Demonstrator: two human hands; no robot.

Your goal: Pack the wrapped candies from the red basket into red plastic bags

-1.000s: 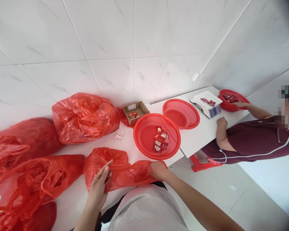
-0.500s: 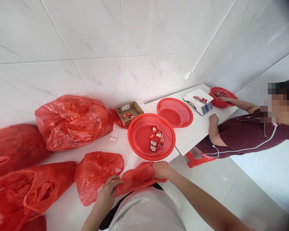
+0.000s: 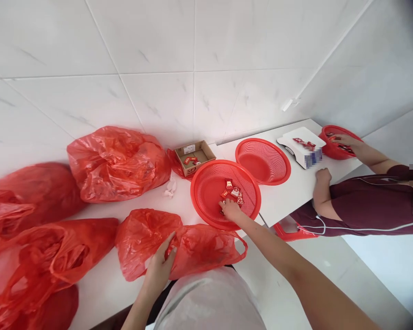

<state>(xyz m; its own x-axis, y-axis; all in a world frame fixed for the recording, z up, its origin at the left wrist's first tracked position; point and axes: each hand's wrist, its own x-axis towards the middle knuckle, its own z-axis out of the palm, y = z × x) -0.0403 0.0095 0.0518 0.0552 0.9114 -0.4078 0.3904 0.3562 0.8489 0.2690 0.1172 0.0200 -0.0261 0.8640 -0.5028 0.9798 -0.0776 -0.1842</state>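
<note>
My right hand (image 3: 231,210) is inside a red perforated basket (image 3: 197,201), its fingers curled down over wrapped candies that it mostly covers. Beside the fingers lie several more small red-and-white wrapped candies (image 3: 234,192). My left hand (image 3: 162,261) has its thumb and fingers closed on the edge of a thin red plastic bag (image 3: 206,252). That bag lies against my body at the table's front edge, with one handle loop hanging out on the right. Another red bag (image 3: 144,233), bulging, stands just past my left hand.
Large red bags (image 3: 120,165) crowd the table's left side. A small cardboard box (image 3: 201,153) with a few candies stands by the wall. Further right are a second red basket (image 3: 249,158), a white scale (image 3: 301,142) and a co-worker (image 3: 368,206) reaching into a red basin (image 3: 333,149).
My right hand has let go of the red bag and moved up into the basket, onto the candies. My left hand stays at the bag. The view has shifted slightly left.
</note>
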